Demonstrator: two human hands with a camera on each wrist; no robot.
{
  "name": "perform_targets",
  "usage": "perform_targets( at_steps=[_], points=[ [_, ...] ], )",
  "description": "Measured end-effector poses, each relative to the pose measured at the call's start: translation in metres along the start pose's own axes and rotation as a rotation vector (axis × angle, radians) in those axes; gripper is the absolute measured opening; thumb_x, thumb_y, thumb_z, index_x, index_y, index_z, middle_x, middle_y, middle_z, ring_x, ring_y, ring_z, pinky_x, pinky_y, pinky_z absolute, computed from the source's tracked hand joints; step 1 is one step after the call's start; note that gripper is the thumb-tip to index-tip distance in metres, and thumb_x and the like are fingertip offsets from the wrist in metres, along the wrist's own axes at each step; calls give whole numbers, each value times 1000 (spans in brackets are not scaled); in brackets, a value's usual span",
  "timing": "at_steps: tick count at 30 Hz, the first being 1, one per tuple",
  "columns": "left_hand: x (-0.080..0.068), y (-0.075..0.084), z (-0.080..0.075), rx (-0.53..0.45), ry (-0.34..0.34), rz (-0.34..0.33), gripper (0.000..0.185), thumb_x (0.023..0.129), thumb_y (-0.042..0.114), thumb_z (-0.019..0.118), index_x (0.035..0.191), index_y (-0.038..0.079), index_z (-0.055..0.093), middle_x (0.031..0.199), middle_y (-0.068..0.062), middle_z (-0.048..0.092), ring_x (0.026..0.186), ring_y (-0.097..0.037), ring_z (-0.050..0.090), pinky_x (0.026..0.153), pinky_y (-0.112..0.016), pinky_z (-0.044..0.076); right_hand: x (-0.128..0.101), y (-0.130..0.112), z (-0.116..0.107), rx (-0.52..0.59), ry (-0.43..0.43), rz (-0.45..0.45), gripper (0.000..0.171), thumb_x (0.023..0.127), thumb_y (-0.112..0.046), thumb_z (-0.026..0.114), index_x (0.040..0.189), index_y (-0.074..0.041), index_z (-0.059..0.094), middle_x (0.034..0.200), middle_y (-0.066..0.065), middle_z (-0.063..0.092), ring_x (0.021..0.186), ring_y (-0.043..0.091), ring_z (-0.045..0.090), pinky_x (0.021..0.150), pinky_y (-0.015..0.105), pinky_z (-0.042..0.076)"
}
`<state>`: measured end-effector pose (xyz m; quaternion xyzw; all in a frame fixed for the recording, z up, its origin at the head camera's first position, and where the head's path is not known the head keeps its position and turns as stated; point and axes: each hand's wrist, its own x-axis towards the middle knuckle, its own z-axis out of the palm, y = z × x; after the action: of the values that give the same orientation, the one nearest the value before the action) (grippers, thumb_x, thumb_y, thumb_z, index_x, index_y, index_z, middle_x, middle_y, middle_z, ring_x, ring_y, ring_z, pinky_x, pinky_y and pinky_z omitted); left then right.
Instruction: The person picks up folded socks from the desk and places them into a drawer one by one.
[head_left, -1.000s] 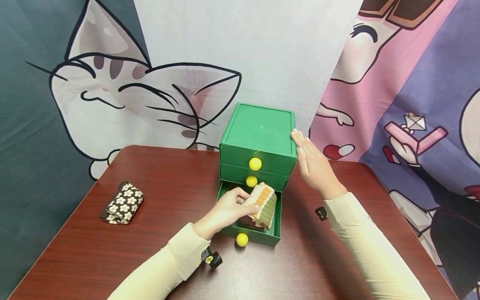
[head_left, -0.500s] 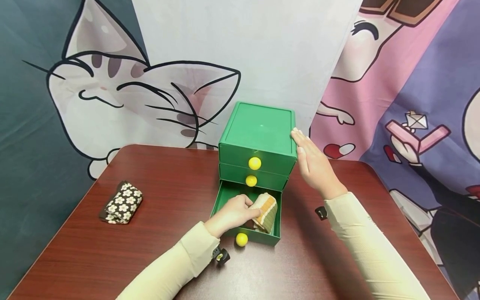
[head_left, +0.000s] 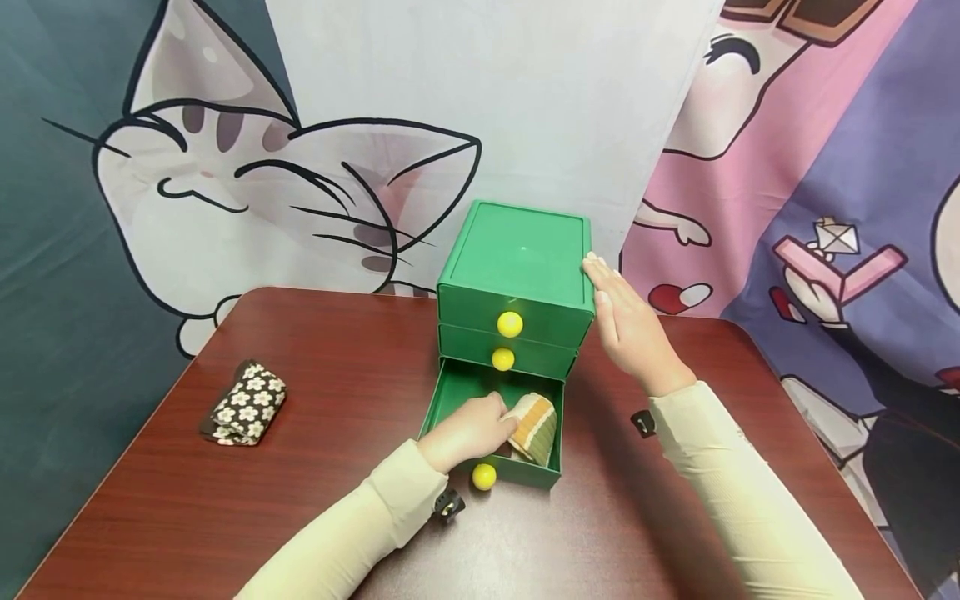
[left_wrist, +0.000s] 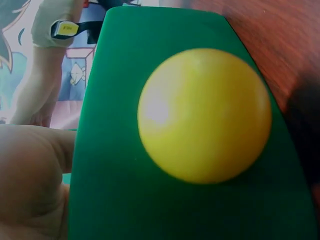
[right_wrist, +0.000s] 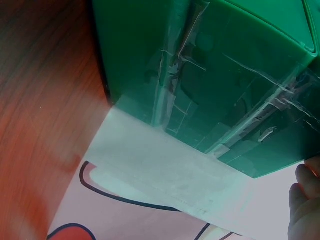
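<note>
Two hands are at work on a small green set of drawers (head_left: 517, 275). Curled fingers (head_left: 491, 412) of the left hand (head_left: 468, 429) grip a folded cloth in orange, cream and green stripes (head_left: 534, 425), which lies down inside the open bottom drawer (head_left: 450, 396), pressed toward that drawer's right side just beyond the fingertips. Directly below the knuckles, on the drawer's front wall, sits a round yellow knob (head_left: 483, 476); the left wrist view shows this knob (left_wrist: 205, 115) large against the green front panel (left_wrist: 115, 150), with part of the hand (left_wrist: 30, 180) at the lower left edge. Above the left fingers, two shut drawers carry their own yellow knobs, the middle one (head_left: 502, 359) and the top one (head_left: 510, 324). Straight, flat fingers (head_left: 600, 279) of the right hand (head_left: 630, 329) lie against the upper right edge of the cabinet, holding nothing; the right wrist view shows the green side wall (right_wrist: 210, 75) and one fingertip (right_wrist: 305, 200) at the lower right corner. Cream sleeves (head_left: 720, 475) cover both forearms. Well to the left of the left hand, apart from everything, a folded dark cloth with white flowers (head_left: 243, 404) lies on the dark red-brown table (head_left: 315, 358). Behind the cabinet hangs a cartoon backdrop with a cat drawing (head_left: 247, 192).
</note>
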<state>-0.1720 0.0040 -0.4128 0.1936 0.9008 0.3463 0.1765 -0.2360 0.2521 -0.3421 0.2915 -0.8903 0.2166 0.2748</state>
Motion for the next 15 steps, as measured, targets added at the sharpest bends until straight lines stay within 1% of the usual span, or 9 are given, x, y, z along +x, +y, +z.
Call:
perform_targets(
  at_steps=[3,7,10,13,15],
  points=[
    [0,3,2,56,10,25,21,102,17,52,86,6,57,76,-2,51,68,-16,49,66,-33,45,0,0,0,-2,-6,5,48,110,-16,31,152,4,40,157,19,41,146,37,36,123,36,18],
    [0,3,4,104,16,51,20,103,15,52,84,7,55,74,-1,49,67,-15,47,66,-33,45,0,0,-1,1,-18,17,48,110,-16,31,152,3,39,157,20,40,148,34,33,124,36,18],
    [-2,3,4,145,29,61,27,102,17,54,76,11,53,68,2,44,61,-13,44,59,-30,41,0,0,-1,5,-24,22,48,110,-16,32,152,3,39,158,20,39,149,33,32,124,36,17],
    [-4,2,3,180,63,75,36,100,19,58,66,15,48,60,5,37,55,-12,38,53,-27,35,0,0,-1,3,-23,19,48,110,-16,32,152,4,39,157,20,39,149,33,33,124,36,18],
    [-6,2,2,196,87,83,38,98,21,61,64,16,47,58,6,35,53,-11,37,52,-26,32,1,-1,-1,5,-22,16,47,110,-16,31,152,4,39,157,20,40,148,33,33,124,36,18]
  ],
)
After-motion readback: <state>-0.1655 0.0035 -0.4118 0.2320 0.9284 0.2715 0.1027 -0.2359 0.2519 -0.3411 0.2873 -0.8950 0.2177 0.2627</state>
